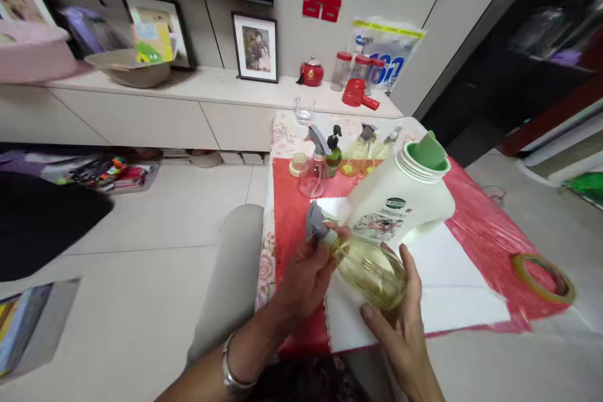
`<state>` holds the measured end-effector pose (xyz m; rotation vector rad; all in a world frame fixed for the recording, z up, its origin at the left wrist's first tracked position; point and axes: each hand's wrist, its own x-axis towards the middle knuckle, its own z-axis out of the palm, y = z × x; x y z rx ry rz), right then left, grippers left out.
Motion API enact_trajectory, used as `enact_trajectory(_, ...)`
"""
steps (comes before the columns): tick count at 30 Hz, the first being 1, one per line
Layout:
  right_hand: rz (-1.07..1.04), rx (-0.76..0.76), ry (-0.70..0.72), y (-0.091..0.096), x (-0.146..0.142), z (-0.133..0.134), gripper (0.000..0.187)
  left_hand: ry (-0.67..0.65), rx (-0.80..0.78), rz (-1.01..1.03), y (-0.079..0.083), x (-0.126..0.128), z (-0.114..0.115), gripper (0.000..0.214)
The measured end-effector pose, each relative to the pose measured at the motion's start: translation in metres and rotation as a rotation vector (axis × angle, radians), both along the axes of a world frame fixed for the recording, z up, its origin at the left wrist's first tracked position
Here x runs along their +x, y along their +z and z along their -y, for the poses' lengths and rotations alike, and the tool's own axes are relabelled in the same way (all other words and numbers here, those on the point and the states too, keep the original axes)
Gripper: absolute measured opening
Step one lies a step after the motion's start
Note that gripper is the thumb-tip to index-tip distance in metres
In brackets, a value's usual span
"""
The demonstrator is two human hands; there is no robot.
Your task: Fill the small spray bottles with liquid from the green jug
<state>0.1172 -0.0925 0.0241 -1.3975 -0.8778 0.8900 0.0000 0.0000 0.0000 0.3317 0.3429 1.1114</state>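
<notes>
A yellowish, see-through spray bottle (370, 269) with a grey trigger head (315, 221) is tilted on its side between my hands. My left hand (306, 267) has its fingers closed around the neck and the trigger head. Cupped around the bottle's base is my right hand (400, 320), thumb below and fingers above. Just behind the bottle stands a large cream-white jug (400, 198) with a printed label. Its wide mouth is uncapped, and a green plastic piece (429, 151) sits in it. White paper (464, 282) lies beneath on a red plastic sheet (485, 220).
Behind my left hand stand a clear pinkish spray bottle (315, 176), a small green pump bottle (334, 154) and more yellowish bottles (360, 149). A tape roll (544, 277) lies at right. A glass cup (304, 110) is at the far edge, before a white cabinet (230, 91).
</notes>
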Motion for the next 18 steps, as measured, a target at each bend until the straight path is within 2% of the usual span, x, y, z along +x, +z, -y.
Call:
enact_trajectory(3,-0.134,-0.080,0.046,-0.005,0.008,0.002,0.093,-0.028,0.034,-0.027,0.002,-0.004,-0.002,0.032)
enact_trajectory(7,-0.553,-0.387,0.213,-0.007,0.018,0.002,0.092,-0.101,0.117,-0.046,-0.001,-0.008,-0.002,0.035)
enact_trajectory(9,-0.671,-0.456,0.240,-0.006,0.019,0.002,0.096,-0.090,0.130,-0.064,-0.003,-0.008,-0.003,0.032)
enact_trajectory(11,-0.621,-0.347,0.207,-0.004,0.016,0.004,0.105,-0.038,0.111,-0.061,-0.005,-0.007,-0.004,0.030)
enact_trajectory(14,-0.396,-0.179,0.145,-0.009,0.012,0.008,0.123,0.011,0.072,-0.014,-0.006,-0.005,-0.005,0.031)
enact_trajectory(16,-0.309,-0.152,0.138,-0.018,0.016,0.010,0.115,0.000,0.065,-0.006,-0.004,-0.006,-0.006,0.033)
enact_trajectory(18,-0.380,-0.163,0.206,-0.030,0.024,0.011,0.096,-0.018,0.082,-0.020,0.000,-0.007,-0.006,0.035)
